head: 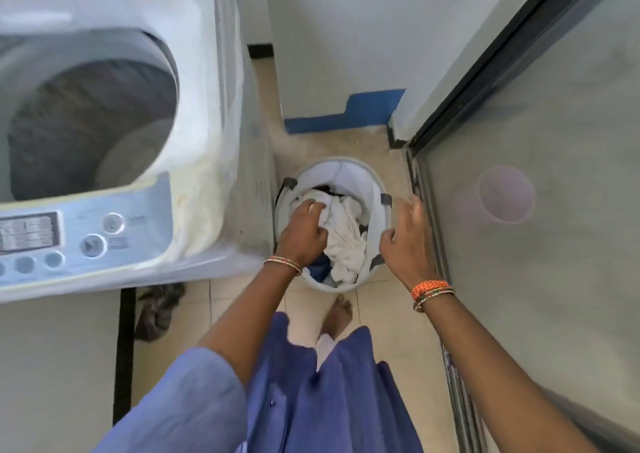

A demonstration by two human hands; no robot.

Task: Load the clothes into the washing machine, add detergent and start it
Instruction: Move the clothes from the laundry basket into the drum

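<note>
Reaching down, your left hand pinches white clothes in the laundry basket at six o'clock, right hand loosely spread beside its rim, ready to lift toward the open washing machine at ten o'clock

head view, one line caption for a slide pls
Left hand grips white cloth in laundry basket beside the open washing machine.

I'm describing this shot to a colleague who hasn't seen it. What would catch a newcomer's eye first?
Two bare arms reach down to a round laundry basket on the floor, where the left hand grips a white cloth and the right hand hangs above the rim. At upper left, the washing machine stands open, showing its grey drum.
</note>
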